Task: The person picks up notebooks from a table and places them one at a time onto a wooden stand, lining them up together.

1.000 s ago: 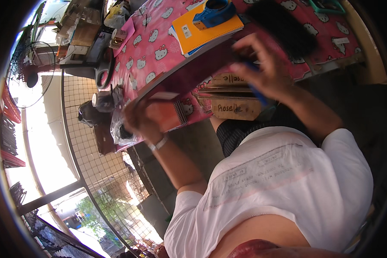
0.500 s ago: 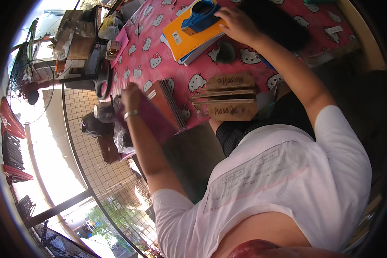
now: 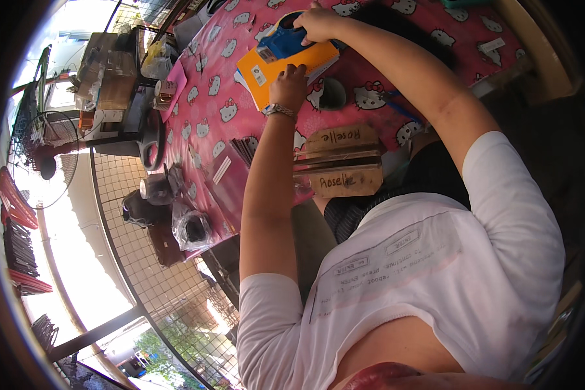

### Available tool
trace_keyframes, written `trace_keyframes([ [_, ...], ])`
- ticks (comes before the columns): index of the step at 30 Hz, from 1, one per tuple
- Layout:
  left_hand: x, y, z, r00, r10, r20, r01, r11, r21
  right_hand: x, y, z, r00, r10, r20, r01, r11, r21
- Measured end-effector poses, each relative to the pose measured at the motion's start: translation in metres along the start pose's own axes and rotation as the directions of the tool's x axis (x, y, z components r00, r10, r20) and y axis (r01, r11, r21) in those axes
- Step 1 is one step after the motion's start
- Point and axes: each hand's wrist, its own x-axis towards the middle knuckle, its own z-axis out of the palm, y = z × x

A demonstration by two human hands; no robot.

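My right hand (image 3: 318,24) is closed around the far end of a blue tape dispenser (image 3: 276,47), which is over an orange spiral notebook (image 3: 259,81). My left hand (image 3: 288,90) rests on the near right part of that notebook, fingers slightly bent and apart. White and blue edges of more notebooks or paper show beneath the orange one. Left of my left forearm, a pinkish-purple notebook or folder (image 3: 226,185) lies on the table beside dark spiral-bound notebooks (image 3: 243,149), which the forearm partly hides.
Wooden boards with handwriting (image 3: 348,182) stand at the near table edge. A dark rounded object (image 3: 332,94) sits right of the notebooks. The pink patterned tablecloth (image 3: 227,110) also bears a black furry item (image 3: 409,32). A fan (image 3: 47,166) and cardboard boxes (image 3: 107,71) are at left.
My left hand has let go of the purple notebook or folder and moved right onto the orange notebook. My right hand has shifted left and closed around the tape dispenser.
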Motion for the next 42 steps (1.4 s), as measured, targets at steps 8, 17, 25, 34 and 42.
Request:
trace_keyframes([
  [8,-0.033,-0.034,-0.113,0.999,0.019,-0.042,-0.019,1.000,-0.009,0.012,0.008,0.003,0.999,0.045,0.031,-0.047,0.998,0.051],
  [17,-0.088,0.035,-0.247,0.995,0.047,-0.086,-0.050,0.998,-0.036,-0.167,-0.024,-0.014,0.890,-0.440,0.118,0.038,0.331,0.943],
  [25,-0.116,0.107,-0.191,0.951,0.107,0.290,-0.071,0.988,-0.134,-0.279,-0.051,0.021,0.980,-0.186,-0.065,0.150,0.493,0.857],
  [34,-0.125,0.171,-0.098,0.931,-0.090,-0.353,0.011,0.976,-0.218,-0.296,-0.092,0.039,0.904,0.048,-0.426,0.371,0.409,0.834],
  [42,-0.104,0.184,-0.105,0.893,-0.134,-0.430,0.091,0.989,-0.119,-0.119,0.067,0.099,0.836,0.116,-0.536,-0.050,0.990,0.136],
])
